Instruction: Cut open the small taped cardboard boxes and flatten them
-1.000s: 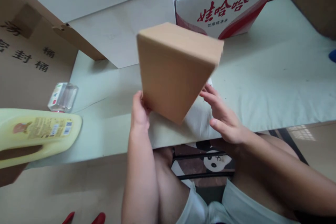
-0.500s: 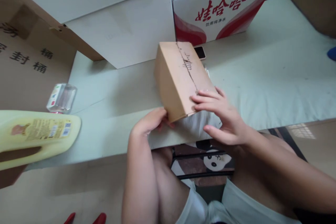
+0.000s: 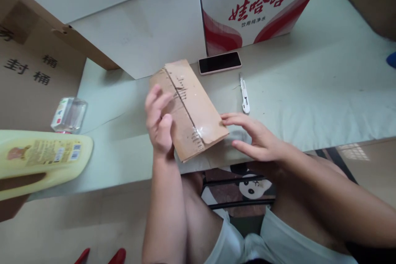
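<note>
A small brown cardboard box [image 3: 188, 107] with a taped seam and dark scribbled marks lies tilted on the pale green cloth. Against its left side is my left hand [image 3: 159, 121], fingers apart and slightly curled. My right hand [image 3: 253, 136] is open at the box's lower right corner, its fingertips touching the edge there and its thumb apart. Behind the box, a dark phone [image 3: 220, 62] rests near the white carton. To the right of the box lies a white utility knife [image 3: 244, 94] with its blade end pointing away from me.
A white and red carton [image 3: 250, 16] and a large white box [image 3: 139, 29] stand at the back. On the left are a clear bottle [image 3: 74, 114], a yellow jug [image 3: 62, 156] and a big brown carton [image 3: 27, 103]. The cloth-covered table's [image 3: 321, 103] front edge is above my legs.
The box has turned and moved left, its scribbled face now wider in view. My left hand has risen from its lower corner to its left side. The phone and knife have come into full view.
</note>
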Demonstrator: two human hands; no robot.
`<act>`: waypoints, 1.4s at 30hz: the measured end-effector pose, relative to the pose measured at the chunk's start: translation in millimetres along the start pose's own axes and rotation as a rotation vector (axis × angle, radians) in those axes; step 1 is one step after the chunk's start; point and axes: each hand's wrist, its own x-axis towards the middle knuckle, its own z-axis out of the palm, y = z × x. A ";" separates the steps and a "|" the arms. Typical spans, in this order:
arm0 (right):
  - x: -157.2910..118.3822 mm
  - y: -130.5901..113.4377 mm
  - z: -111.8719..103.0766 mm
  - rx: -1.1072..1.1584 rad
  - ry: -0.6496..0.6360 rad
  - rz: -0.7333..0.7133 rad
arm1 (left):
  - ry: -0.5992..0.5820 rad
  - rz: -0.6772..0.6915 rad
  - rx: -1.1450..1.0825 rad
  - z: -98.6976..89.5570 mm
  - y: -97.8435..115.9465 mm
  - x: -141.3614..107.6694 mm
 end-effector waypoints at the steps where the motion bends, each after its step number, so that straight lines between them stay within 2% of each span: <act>1: -0.6 4.9 -0.8 -0.056 0.018 0.066 | -0.060 -0.002 0.047 0.1 1.4 -0.6; 3: -2.7 17.1 -1.1 -0.267 0.075 0.265 | -0.096 -0.034 0.122 0.8 2.8 -1.7; 5: -5.7 29.3 -1.1 -0.515 0.076 0.443 | -0.070 -0.062 0.159 2.7 3.3 -2.4; 9: -9.4 37.9 -7.2 -0.833 -0.125 0.592 | 0.005 -0.103 0.255 13.8 7.6 -4.4; 13: -4.6 28.1 -18.3 -0.902 -0.210 0.814 | 0.137 -0.128 0.414 30.2 17.0 -9.6; 15: -1.2 24.8 -22.6 -0.851 -0.211 0.945 | 0.164 -0.137 0.466 35.5 20.7 -11.9; 17: 0.6 23.1 -26.1 -0.777 -0.190 1.007 | 0.160 -0.141 0.483 37.7 22.4 -13.1; 20: -1.2 17.2 -31.5 -0.549 -0.072 0.950 | 0.153 -0.134 0.492 37.0 22.4 -12.9; 24: -7.9 -6.4 -36.0 0.084 0.168 0.662 | 0.141 -0.118 0.510 35.4 21.1 -12.1; 26: -10.1 -20.8 -35.7 0.264 0.259 0.542 | 0.134 -0.110 0.510 35.8 20.6 -11.8; 30: -10.2 -35.8 -33.1 0.210 0.447 0.546 | 0.121 -0.103 0.498 38.4 19.7 -11.2; 32: -9.7 -36.1 -32.8 0.139 0.481 0.559 | 0.123 -0.098 0.498 39.3 19.3 -11.1; 39: -9.5 -41.2 -29.7 -0.096 0.306 0.433 | 0.124 -0.091 0.527 37.4 18.5 -12.3; 42: -7.8 -47.8 -26.1 -0.184 0.308 0.370 | 0.117 -0.079 0.528 36.0 18.4 -13.1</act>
